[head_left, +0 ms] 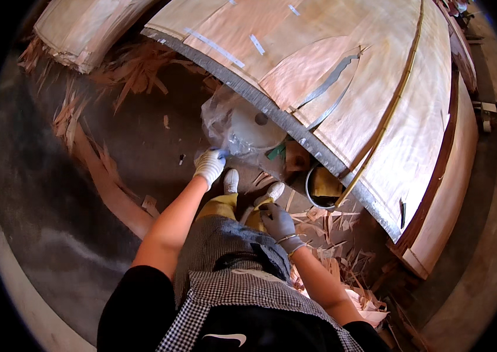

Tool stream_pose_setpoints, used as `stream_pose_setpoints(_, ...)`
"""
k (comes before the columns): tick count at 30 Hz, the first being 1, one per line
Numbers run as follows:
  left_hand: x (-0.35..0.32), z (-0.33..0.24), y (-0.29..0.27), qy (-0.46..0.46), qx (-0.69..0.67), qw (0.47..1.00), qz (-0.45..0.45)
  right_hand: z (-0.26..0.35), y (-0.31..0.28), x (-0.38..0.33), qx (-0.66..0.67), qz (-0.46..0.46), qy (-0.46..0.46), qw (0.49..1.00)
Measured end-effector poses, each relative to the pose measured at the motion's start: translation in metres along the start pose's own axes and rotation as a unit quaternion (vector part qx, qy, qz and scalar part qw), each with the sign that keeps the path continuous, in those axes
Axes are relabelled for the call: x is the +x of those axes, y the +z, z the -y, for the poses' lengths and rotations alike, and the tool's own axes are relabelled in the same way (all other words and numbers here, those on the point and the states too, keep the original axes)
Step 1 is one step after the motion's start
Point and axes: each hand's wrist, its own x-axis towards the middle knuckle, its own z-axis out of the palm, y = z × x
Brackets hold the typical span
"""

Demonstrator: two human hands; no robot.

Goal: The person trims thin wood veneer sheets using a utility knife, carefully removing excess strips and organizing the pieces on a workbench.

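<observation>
My left hand (209,165), in a white work glove, reaches forward and grips the edge of a clear plastic bag (229,129) that holds a round white roll (254,127). The bag lies on the floor, half under the edge of a tall stack of thin wood veneer sheets (330,88). My right hand (279,223), in a grey glove with bangles at the wrist, rests on my right knee with its fingers curled and nothing in it. My two shoes (232,180) stand just behind the bag.
A round metal tin (322,189) with a yellow thing in it and a small wooden block (297,157) sit under the stack's edge. Veneer scraps (330,234) litter the concrete floor (137,146). A second veneer pile (81,29) lies at the far left.
</observation>
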Motion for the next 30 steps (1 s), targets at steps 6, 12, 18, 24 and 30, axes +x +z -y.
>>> stream_pose_setpoints(6, -0.117, -0.047, -0.03, 0.029, -0.329, 0.898, 0.292, -0.022, 0.018, 0.052, 0.117, -0.084, -0.049, 0.988)
stream_pose_setpoints(12, -0.044, -0.016, -0.013, -0.11, -0.26, 0.958, -0.047, -0.013, -0.021, 0.055, 0.15, -0.057, 0.036, 0.986)
stream_pose_setpoints(18, 0.044, -0.016, 0.029, -0.173, 0.132, 0.971, -0.098, -0.034, -0.006, -0.002, 0.053, 0.006, 0.07, 0.996)
stream_pose_setpoints(24, -0.014, -0.027, 0.01, -0.126, -0.247, 0.951, 0.134, -0.012, -0.019, 0.002, 0.122, -0.053, 0.03, 0.991)
stream_pose_setpoints(30, -0.095, -0.11, -0.01, -0.098, -0.56, 0.804, 0.176, 0.022, -0.043, 0.017, 0.502, 0.087, 0.028, 0.86)
